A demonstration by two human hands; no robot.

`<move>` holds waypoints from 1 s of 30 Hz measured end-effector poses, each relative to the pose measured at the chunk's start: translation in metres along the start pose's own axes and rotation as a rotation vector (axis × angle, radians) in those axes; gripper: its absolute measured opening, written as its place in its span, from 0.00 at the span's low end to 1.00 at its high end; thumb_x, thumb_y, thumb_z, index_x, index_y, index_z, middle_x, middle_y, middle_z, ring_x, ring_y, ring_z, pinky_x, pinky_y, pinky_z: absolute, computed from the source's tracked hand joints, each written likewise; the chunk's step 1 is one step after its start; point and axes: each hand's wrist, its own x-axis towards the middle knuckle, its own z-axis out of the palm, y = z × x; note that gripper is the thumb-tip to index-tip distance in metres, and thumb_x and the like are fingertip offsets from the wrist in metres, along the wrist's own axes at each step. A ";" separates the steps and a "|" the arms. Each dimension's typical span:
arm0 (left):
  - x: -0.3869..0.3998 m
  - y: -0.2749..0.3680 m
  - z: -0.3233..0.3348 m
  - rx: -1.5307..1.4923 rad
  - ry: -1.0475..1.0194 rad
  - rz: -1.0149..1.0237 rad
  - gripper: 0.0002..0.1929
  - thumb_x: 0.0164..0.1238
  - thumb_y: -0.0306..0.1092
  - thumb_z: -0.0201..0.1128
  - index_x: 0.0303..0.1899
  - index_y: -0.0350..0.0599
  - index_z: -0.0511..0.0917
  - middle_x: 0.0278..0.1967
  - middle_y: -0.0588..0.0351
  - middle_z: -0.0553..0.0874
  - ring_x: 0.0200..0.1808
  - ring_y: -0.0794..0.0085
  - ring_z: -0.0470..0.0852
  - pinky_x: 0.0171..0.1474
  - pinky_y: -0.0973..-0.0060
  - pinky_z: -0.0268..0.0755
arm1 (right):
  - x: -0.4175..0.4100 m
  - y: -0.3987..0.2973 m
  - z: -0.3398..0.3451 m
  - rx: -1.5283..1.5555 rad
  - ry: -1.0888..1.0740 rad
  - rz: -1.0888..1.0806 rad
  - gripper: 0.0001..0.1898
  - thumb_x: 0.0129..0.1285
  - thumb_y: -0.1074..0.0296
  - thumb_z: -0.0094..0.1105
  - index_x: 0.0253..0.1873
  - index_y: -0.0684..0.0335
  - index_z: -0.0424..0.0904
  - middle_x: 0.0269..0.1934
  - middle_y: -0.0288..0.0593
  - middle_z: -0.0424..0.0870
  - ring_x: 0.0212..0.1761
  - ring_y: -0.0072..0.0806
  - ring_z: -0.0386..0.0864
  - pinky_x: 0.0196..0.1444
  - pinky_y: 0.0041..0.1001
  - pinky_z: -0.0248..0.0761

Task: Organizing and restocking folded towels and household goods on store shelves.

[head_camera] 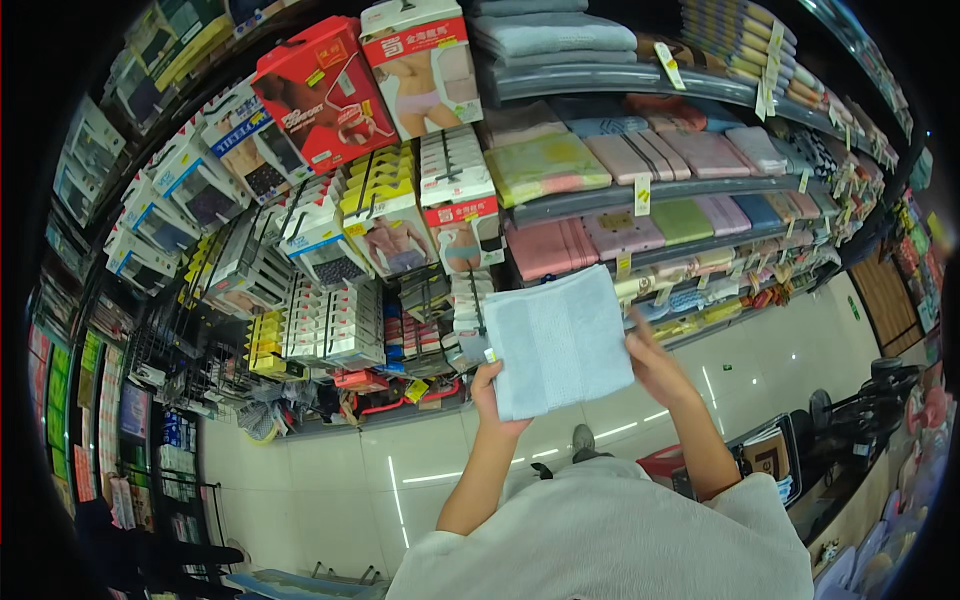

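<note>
A folded light blue towel (559, 345) with a textured band across it is held up before my chest. My left hand (499, 401) grips its lower left corner, thumb on top and fingers underneath. A small white and yellow tag (490, 355) sticks out by that thumb. At the towel's right edge is my right hand (664, 367), its fingers blurred. Its thumb meets or nearly meets the edge; whether it grips the cloth is unclear. Behind the towel, shelves (555, 214) carry folded towels in pink, green, purple and blue.
Boxed underwear (390, 240) hangs on rack hooks at the left. Grey-blue towels (551, 37) are stacked on the upper shelf. Pale glossy floor tiles (300, 487) lie below. At lower right, a black basket (787, 450) holds packaged goods. A dark-sleeved arm (202, 553) shows at lower left.
</note>
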 end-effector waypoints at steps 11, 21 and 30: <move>0.075 -0.060 0.035 0.422 -0.215 -0.192 0.26 0.70 0.50 0.51 0.62 0.46 0.61 0.61 0.58 0.68 0.63 0.66 0.66 0.62 0.59 0.58 | 0.059 -0.046 -0.023 -0.736 -0.419 -0.225 0.31 0.59 0.72 0.58 0.67 0.65 0.59 0.47 0.44 0.78 0.42 0.22 0.77 0.44 0.23 0.72; 0.094 -0.018 0.133 0.535 0.163 -0.077 0.22 0.57 0.30 0.58 0.55 0.33 0.70 0.48 0.45 0.80 0.48 0.59 0.81 0.54 0.62 0.73 | 0.080 -0.109 -0.056 -0.603 0.203 -0.560 0.37 0.60 0.61 0.61 0.71 0.60 0.52 0.58 0.47 0.71 0.60 0.32 0.68 0.61 0.33 0.62; 0.132 0.018 0.287 0.797 -0.076 0.205 0.23 0.57 0.33 0.57 0.55 0.34 0.69 0.49 0.46 0.80 0.47 0.60 0.81 0.54 0.63 0.73 | 0.145 -0.243 -0.003 0.028 -0.210 -0.413 0.39 0.60 0.63 0.62 0.72 0.57 0.48 0.64 0.47 0.64 0.64 0.32 0.64 0.63 0.29 0.59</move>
